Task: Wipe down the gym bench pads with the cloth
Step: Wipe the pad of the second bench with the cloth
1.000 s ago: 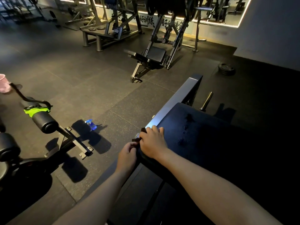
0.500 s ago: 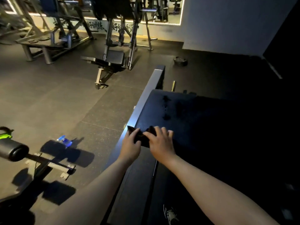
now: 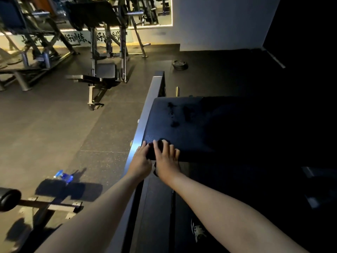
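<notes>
A wide black bench pad [image 3: 200,128] lies in front of me, its right side lost in darkness. A dark cloth [image 3: 160,143] sits at the pad's near left corner, mostly covered by my fingers. My left hand [image 3: 141,161] grips the cloth's left side at the pad's edge. My right hand [image 3: 166,159] lies flat on top of the cloth with fingers spread. A few dark wet-looking marks [image 3: 173,115] show on the pad farther away.
A grey metal frame rail [image 3: 145,114] runs along the pad's left edge. A blue spray bottle [image 3: 63,176] lies on the floor at left. A roller-pad machine [image 3: 11,198] stands at near left, another bench [image 3: 102,75] ahead, and a weight plate [image 3: 180,64] on the floor.
Both hands and the cloth have shifted slightly along the pad's near left corner. My view has turned to the right, so the left machines slid out of frame.
</notes>
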A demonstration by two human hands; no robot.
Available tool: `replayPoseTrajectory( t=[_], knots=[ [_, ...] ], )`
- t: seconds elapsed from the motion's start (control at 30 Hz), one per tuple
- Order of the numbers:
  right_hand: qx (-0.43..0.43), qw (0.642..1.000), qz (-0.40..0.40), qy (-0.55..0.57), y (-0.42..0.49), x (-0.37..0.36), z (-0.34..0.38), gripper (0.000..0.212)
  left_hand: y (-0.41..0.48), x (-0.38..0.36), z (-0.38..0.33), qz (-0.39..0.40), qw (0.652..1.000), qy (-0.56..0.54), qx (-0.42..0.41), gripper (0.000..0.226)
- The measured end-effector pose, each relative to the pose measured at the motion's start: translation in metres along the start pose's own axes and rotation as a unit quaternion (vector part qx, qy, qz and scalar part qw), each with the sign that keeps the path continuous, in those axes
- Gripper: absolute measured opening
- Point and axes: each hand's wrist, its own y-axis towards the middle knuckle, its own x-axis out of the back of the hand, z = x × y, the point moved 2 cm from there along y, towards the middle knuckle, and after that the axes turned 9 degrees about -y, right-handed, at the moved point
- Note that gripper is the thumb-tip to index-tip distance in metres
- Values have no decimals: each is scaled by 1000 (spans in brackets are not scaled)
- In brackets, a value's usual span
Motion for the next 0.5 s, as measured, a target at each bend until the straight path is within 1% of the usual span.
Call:
replayPoseTrajectory(
  t=[0.07, 0.13, 0.17, 0.23, 0.3, 0.33, 0.4, 0.47, 0.5],
  knots=[
    [-11, 1000, -22, -17, 2, -3, 1, 87, -2, -4, 0, -4, 1000, 13, 2, 78],
    [9, 1000, -4, -22, 0, -2, -13, 80, -9, -10, -4, -12, 999, 34, 2, 82],
    [20, 999, 7, -27, -3, 0, -24, 80, -12, -12, -6, -16, 999, 44, 6, 83],
    [27, 999, 6, -38, -13, 9, -47, 86, -16, -14, -10, -23, 997, 75, 13, 84],
    [4, 999, -1, -43, -24, 13, -73, 92, -16, -11, -12, -27, 993, 112, 9, 83],
    [-17, 999, -17, -47, -31, 13, -89, 94, -16, -11, -11, -24, 992, 124, 7, 83],
    [-59, 994, -67, -70, -45, 15, -119, 90, -16, -11, -12, -16, 991, 132, 15, 83],
    [-85, 987, -83, -104, -54, 17, -136, 86, -16, -13, -17, -20, 990, 133, 29, 83],
    [-98, 986, -78, -114, -54, 17, -137, 85, -16, -15, -21, -24, 989, 140, 33, 82]
  ],
)
